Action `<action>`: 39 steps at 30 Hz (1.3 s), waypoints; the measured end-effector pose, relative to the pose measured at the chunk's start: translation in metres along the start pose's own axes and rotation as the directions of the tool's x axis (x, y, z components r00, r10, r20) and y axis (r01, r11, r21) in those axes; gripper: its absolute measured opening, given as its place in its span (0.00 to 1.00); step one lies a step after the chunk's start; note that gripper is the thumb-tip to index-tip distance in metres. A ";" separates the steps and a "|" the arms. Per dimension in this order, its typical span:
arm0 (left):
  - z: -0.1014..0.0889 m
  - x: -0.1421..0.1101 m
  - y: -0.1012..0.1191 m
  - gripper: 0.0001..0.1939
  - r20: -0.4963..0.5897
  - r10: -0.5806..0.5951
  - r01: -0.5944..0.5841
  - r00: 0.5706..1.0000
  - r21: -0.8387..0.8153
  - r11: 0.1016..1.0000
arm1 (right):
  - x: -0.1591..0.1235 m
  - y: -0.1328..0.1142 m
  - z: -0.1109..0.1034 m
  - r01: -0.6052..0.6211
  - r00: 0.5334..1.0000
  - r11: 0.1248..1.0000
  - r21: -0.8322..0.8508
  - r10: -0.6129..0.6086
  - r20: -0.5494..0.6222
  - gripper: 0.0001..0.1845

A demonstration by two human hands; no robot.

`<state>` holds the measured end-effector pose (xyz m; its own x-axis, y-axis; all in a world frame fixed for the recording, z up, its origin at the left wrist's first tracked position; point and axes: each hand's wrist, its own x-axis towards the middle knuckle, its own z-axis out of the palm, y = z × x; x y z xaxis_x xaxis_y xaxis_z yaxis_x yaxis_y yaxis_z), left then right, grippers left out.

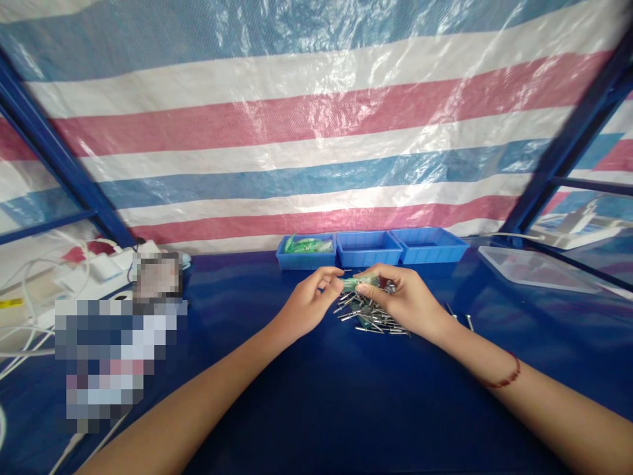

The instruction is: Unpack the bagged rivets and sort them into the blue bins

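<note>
Between my two hands is a small clear-and-green plastic bag [350, 284]. My right hand [406, 302] is closed around its right part, the thumb pressed on the front. With fingers pinched together, my left hand [307, 302] grips the bag's left end. Under and beside the hands lies a loose heap of silvery blind rivets [378, 322] on the blue table [316, 409]. Some of the heap is hidden behind my right hand, and a dark green scrap shows among the rivets.
Three blue bins stand along the back: the left bin [307, 262] holds green plastic bags, beside a middle bin [369, 256] and a right bin [430, 253]. A clear plastic lid [537, 269] lies at the right. Power strips and cables [106, 270] crowd the left; stray rivets [469, 322] lie right.
</note>
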<state>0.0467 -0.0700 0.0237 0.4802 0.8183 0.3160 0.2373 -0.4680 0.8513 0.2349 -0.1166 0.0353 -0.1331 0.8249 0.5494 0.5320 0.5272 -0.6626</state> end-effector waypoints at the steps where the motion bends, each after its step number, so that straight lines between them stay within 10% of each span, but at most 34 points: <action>1: 0.000 0.000 0.000 0.29 0.023 -0.045 0.047 0.999 -0.074 0.996 | -0.001 -0.001 -0.002 0.093 0.995 0.995 -0.040 -0.094 -0.038 0.07; 7: 0.002 -0.002 0.012 0.27 0.295 -0.127 0.228 0.947 -0.340 0.912 | -0.006 -0.008 -0.009 0.476 0.868 0.837 -0.271 -0.496 -0.006 0.16; 12: 0.005 -0.004 0.019 0.20 0.143 -0.108 0.157 0.984 -0.391 0.907 | -0.010 -0.014 0.002 0.197 0.970 0.977 -0.085 -0.207 -0.125 0.15; 16: 0.004 -0.002 0.011 0.19 0.056 -0.078 0.091 0.995 -0.281 0.955 | -0.008 -0.018 0.013 -0.029 1.000 0.993 0.112 0.029 0.005 0.11; 28: -0.028 0.011 -0.020 0.13 -0.256 0.001 0.065 0.967 0.246 0.967 | 0.122 0.025 0.033 -0.224 0.975 0.920 -0.323 0.206 -0.087 0.13; 34: -0.037 0.011 -0.025 0.11 -0.257 0.015 0.065 0.966 0.301 0.952 | 0.129 0.035 0.065 -0.207 0.974 0.848 -0.487 0.227 -0.018 0.06; 39: -0.035 0.009 -0.023 0.18 -0.113 0.073 -0.020 0.991 0.408 0.913 | 0.122 0.026 0.034 -0.068 0.985 0.879 -0.472 0.134 0.107 0.11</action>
<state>0.0162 -0.0402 0.0216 0.3973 0.8147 0.4224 0.5512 -0.5799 0.6000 0.2038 0.0044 0.0681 -0.1495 0.9050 0.3984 0.8711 0.3111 -0.3799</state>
